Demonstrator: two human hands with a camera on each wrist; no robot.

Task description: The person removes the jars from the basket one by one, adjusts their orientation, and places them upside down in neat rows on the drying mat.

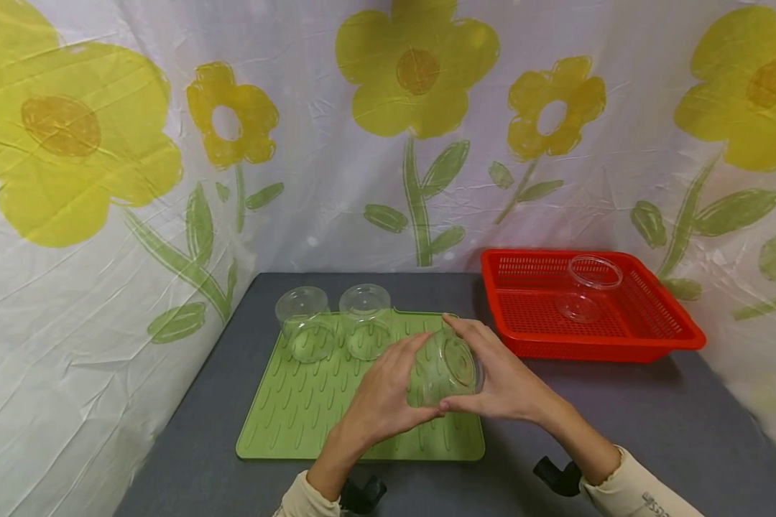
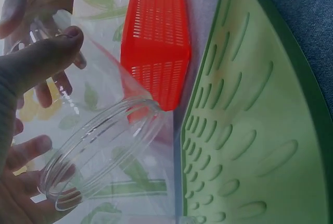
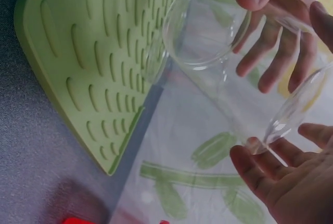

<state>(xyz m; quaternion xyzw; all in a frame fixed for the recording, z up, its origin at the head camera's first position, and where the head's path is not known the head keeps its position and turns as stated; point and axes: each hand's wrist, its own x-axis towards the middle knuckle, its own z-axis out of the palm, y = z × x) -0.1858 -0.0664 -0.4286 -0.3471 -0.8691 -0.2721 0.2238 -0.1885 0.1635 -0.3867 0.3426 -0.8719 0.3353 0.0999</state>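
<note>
Both hands hold a clear, wide-rimmed cup (image 1: pixel 451 368) on its side, raised over the right part of a green ribbed drying mat (image 1: pixel 297 424). My left hand (image 1: pixel 388 395) grips it near the rim end, thumb and fingers spread around the wall. At the base end, my right hand (image 1: pixel 501 377) curves around it with thumb below and fingers above. In the right wrist view the see-through cup (image 3: pixel 223 86) shows fingers behind its wall. Two similar clear cups (image 1: pixel 306 327) (image 1: pixel 366 323) stand side by side at the mat's back left.
A red perforated basket (image 1: pixel 601 350) sits at the back right of the dark grey table (image 1: pixel 187 438), with another clear cup (image 1: pixel 582 305) inside. Behind the table hangs a flower-print curtain (image 1: pixel 323 194), which also runs along both sides.
</note>
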